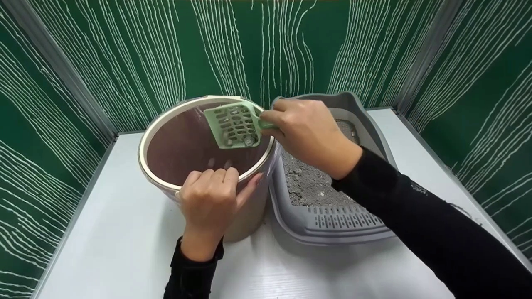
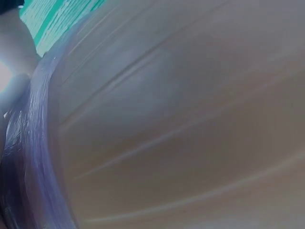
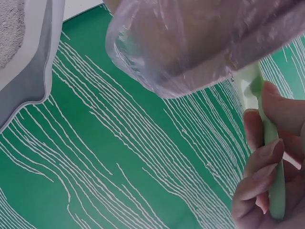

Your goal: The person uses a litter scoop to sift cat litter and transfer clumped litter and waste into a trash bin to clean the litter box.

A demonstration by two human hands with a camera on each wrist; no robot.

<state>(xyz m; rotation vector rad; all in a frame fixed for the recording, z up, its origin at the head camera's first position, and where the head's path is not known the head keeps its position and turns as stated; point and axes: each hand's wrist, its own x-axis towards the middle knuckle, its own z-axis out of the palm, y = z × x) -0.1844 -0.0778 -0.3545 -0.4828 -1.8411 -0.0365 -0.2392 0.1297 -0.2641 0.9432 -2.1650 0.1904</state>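
Head view: the right hand (image 1: pixel 311 133) pinches the handle of a green scoop (image 1: pixel 235 123), thumb and fingers wrapped about it, and holds its slotted head over the right part of the mouth of a bin (image 1: pixel 249 216). The scoop's flat head points left and the handle runs right into the hand. A few pale and clear-looking bits lie on the slots, the largest near the near right corner. The left hand (image 1: pixel 210 199) is clamped on the bin's near rim, fingers bent over the cream-coloured edge and thumb stretched along the outer side to the right.

The bin stands on the left of a white bench (image 1: pixel 116 232). Just to its right is a grey tray (image 1: pixel 307 233) with grey, lumpy litter (image 1: pixel 305 182) inside and a slotted strip along its near side; the right arm in its black sleeve (image 1: pixel 415 216) crosses above the tray. Whether bin and tray touch is hard to tell. Green walls (image 1: pixel 274 50) with wavy white lines rise behind and on both sides.

The right wrist view shows the fingers curled round the scoop's handle and crinkled clear plastic (image 3: pixel 143 57) about the bin's rim. The left wrist view is mostly the bin's smooth side, with the hand barely showing at the edge
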